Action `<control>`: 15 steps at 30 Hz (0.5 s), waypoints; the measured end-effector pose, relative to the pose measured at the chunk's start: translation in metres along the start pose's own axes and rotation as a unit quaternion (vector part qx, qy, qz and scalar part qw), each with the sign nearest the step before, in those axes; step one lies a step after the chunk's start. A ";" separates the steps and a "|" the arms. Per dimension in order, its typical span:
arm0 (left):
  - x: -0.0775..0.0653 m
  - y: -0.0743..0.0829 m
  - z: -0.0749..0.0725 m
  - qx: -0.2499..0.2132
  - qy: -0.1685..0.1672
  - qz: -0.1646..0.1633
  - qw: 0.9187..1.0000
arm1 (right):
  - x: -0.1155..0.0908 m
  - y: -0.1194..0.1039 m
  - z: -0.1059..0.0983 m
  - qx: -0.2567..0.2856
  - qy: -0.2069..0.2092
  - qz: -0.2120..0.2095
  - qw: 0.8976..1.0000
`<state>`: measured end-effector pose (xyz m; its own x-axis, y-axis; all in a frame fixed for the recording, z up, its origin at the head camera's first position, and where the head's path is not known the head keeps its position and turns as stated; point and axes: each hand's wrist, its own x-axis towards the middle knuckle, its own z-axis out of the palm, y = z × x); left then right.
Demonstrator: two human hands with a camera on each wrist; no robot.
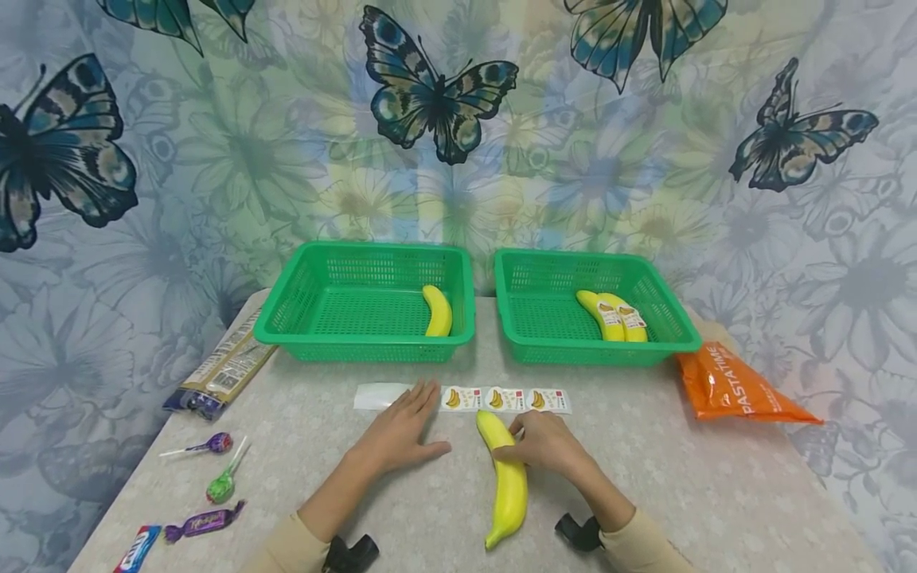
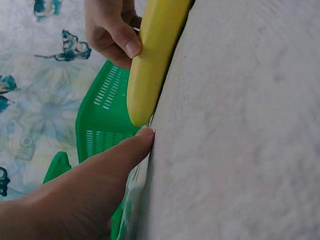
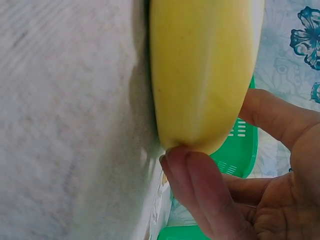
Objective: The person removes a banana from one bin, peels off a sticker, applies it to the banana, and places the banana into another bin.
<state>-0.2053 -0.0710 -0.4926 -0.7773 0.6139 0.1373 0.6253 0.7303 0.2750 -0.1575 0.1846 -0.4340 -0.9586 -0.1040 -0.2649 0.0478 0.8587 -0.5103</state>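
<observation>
A yellow banana (image 1: 510, 493) lies lengthwise on the table in front of the person. The right hand (image 1: 546, 442) holds it near its far end, with the thumb on top and fingertips (image 3: 192, 170) against its side. My left hand (image 1: 403, 428) rests flat with straight fingers on the strip of stickers (image 1: 505, 399), whose blank backing (image 1: 378, 395) shows to its left. Several banana-picture stickers remain visible on the strip, right of that hand. In the left wrist view the left thumb (image 2: 135, 145) appears near the tip of the banana (image 2: 152, 65).
Behind the strip stand two green baskets; the left basket (image 1: 372, 350) holds one banana (image 1: 438, 311), the right basket (image 1: 595, 354) two stickered bananas (image 1: 600, 314). An orange bag (image 1: 738, 386) lies right. At left are a gold packet (image 1: 228, 362), lollipops (image 1: 222, 484) and wrapped candies (image 1: 206, 522).
</observation>
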 end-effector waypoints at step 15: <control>-0.002 -0.004 0.003 -0.023 -0.044 -0.029 0.998 | -0.002 -0.002 -0.001 0.004 -0.006 -0.002 1.000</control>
<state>-0.2061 -0.0738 -0.4968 -0.8016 0.5968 0.0355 0.5741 0.7519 0.3241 -0.1563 0.1838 -0.4322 -0.9556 -0.1136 -0.2719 0.0461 0.8538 -0.5186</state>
